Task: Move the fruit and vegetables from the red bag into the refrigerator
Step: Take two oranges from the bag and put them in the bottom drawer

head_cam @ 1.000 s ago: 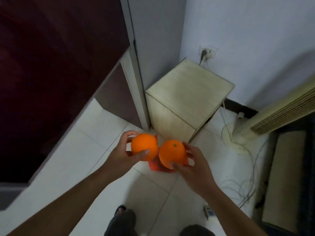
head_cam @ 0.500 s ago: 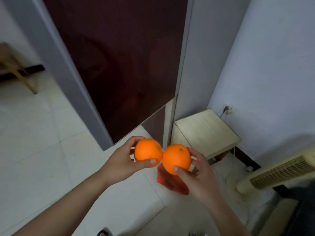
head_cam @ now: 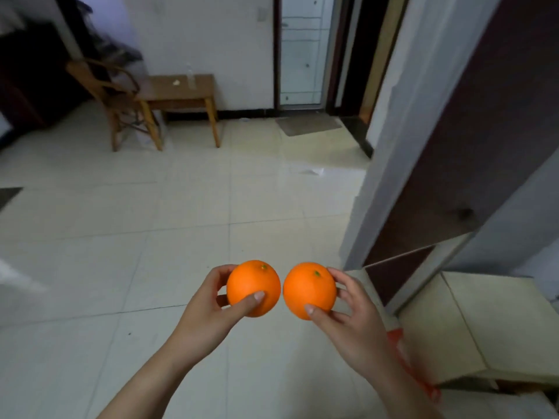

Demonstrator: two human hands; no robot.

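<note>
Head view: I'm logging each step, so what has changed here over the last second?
The person has turned from the corner toward the open room, carrying both fruits along. The left orange and right orange, touching half a second ago, now sit slightly apart. The red bag is now mostly hidden behind the right forearm. Unchanged: the left hand and right hand each still grip one orange.

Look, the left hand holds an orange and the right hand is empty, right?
No. The right hand is not empty: it grips the right orange, as the head view shows. The left hand does hold the left orange.
</note>
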